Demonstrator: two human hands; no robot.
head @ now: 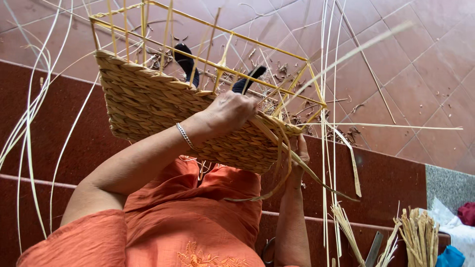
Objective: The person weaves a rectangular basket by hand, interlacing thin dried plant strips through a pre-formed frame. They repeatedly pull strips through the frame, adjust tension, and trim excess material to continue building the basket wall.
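- Left hand point(228, 112) rests on the top edge of the half-woven basket point(163, 111), fingers curled over the rim, gripping it.
- Right hand point(299, 157) at 4 o'clock of the basket, closed around loose straw strands point(277, 163) under the corner (grip partly hidden).
- Basket sits mid-frame, held above the orange-clad lap, yellow frame rods point(222, 30) sticking up toward 12.
- Straw bundle point(419, 235) on the floor at 5 o'clock.

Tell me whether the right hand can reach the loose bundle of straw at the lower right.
Probably not right away: the right hand grips the half-woven basket at its corner, while the straw bundle lies apart, lower right.
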